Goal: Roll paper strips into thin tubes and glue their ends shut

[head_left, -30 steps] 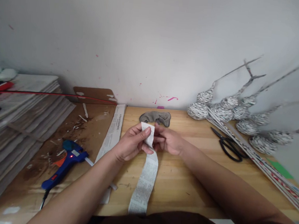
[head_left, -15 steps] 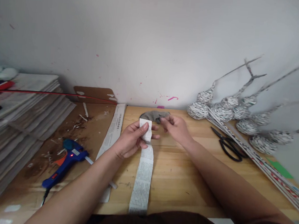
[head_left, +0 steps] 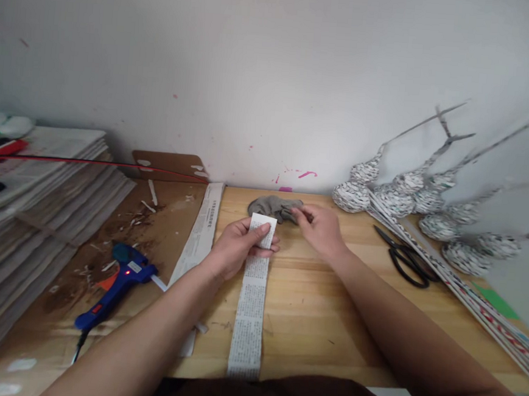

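Observation:
My left hand [head_left: 245,242] is closed, thumb on top, on the upper end of a long strip of printed newspaper [head_left: 250,307]. The strip hangs and lies down toward the front edge of the wooden table, its top end sticking up past my thumb. Behind it lies a crumpled grey cloth [head_left: 268,205]. My right hand [head_left: 321,228] has its thumb and forefinger pinched together at the right end of the cloth, touching it. The fingertips partly overlap the cloth's edge there.
To the left are a blue glue gun [head_left: 118,284] with a red light, cardboard [head_left: 161,226] with scraps, and a newspaper stack [head_left: 51,230]. Black scissors [head_left: 406,258], long paper rods [head_left: 463,293] and several woven paper gourds [head_left: 351,196] stand at right. A wall [head_left: 273,89] rises behind.
My left hand has shifted slightly right and turned the strip's top end, which now tilts right. The right hand has moved a little right, still at the cloth.

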`<state>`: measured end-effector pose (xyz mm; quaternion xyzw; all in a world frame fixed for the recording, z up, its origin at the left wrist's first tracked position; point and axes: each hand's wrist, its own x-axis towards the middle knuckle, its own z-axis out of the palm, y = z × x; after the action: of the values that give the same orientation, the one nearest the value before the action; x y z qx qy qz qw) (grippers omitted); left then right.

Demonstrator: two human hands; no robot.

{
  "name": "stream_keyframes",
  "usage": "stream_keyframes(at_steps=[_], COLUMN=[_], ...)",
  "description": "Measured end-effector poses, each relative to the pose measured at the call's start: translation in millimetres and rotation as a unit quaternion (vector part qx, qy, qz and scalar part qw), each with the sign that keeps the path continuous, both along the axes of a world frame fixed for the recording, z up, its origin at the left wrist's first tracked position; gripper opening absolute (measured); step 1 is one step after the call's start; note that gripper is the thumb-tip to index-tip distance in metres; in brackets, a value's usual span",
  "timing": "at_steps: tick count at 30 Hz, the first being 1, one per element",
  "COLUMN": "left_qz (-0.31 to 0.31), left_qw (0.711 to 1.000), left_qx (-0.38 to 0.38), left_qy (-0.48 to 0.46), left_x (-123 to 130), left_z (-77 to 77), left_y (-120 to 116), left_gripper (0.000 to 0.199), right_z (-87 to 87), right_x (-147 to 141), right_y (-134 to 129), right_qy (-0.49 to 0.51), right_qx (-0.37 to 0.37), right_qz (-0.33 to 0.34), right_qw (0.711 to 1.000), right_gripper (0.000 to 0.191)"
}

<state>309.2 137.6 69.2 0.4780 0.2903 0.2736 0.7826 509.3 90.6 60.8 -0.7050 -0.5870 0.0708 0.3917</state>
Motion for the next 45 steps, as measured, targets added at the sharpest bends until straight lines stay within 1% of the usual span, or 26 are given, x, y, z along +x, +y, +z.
stream_keyframes(at_steps=[1, 2, 4, 5, 6, 7, 11, 14, 21, 26, 29, 33, 37, 40, 45], left_qz=[0.002, 0.004, 0.009, 0.011, 0.012, 0.012, 0.012, 0.017, 0.029, 0.029, 0.017, 0.003, 0.001, -0.001, -0.011], left_qw=[1.0, 1.0, 0.999, 0.999, 0.999, 0.999, 0.998, 0.997, 0.99, 0.987, 0.989, 0.991, 0.994, 0.995, 0.995], left_qx=[0.009, 0.017, 0.032, 0.04, 0.047, 0.052, 0.06, 0.068, 0.119, 0.141, 0.139, 0.129, 0.107, 0.096, 0.095], left_qy=[0.002, 0.003, 0.004, 0.002, 0.001, 0.0, 0.014, 0.031, 0.063, 0.066, 0.052, 0.04, 0.027, 0.031, 0.034], left_x=[0, 0, 0, -1, -1, -1, 0, 0, 0, -1, -2, -1, 0, -1, -1], left_z=[-0.3, -0.5, -0.6, -0.4, -0.2, 0.0, 0.0, -1.1, -0.5, -0.6, -0.4, -0.2, -2.1, -2.5, -0.6], left_y=[0, 0, 0, 0, 0, 0, -1, -1, -2, -3, -4, -6, -6, -5, -7], left_gripper=[0.028, 0.028, 0.029, 0.03, 0.031, 0.032, 0.033, 0.034, 0.035, 0.036, 0.035, 0.034, 0.034, 0.036, 0.037], right_z=[4.7, 9.2, 16.9, 20.0, 22.4, 24.1, 25.3, 23.9, 25.6, 22.6, 19.8, 19.6, 24.7, 28.3, 26.9], right_x=[-4, -9, -18, -22, -26, -28, -32, -32, -36, -35, -33, -29, -26, -24, -25], right_y=[-2, -5, -9, -10, -11, -12, -14, -14, -16, -15, -14, -13, -13, -14, -13], right_qy=[0.058, 0.128, 0.26, 0.305, 0.337, 0.357, 0.392, 0.391, 0.382, 0.411, 0.435, 0.43, 0.426, 0.416, 0.429], right_qx=[-0.006, -0.021, -0.067, -0.09, -0.109, -0.12, -0.124, -0.12, -0.106, -0.113, -0.119, -0.124, -0.136, -0.14, -0.131], right_qz=[0.019, 0.055, 0.142, 0.18, 0.205, 0.217, 0.225, 0.228, 0.206, 0.195, 0.182, 0.172, 0.179, 0.178, 0.163], right_qw=[0.998, 0.99, 0.953, 0.931, 0.913, 0.901, 0.883, 0.883, 0.894, 0.884, 0.874, 0.877, 0.876, 0.881, 0.879], right_gripper=[0.036, 0.037, 0.035, 0.035, 0.036, 0.038, 0.037, 0.033, 0.03, 0.03, 0.03, 0.028, 0.027, 0.026, 0.026])
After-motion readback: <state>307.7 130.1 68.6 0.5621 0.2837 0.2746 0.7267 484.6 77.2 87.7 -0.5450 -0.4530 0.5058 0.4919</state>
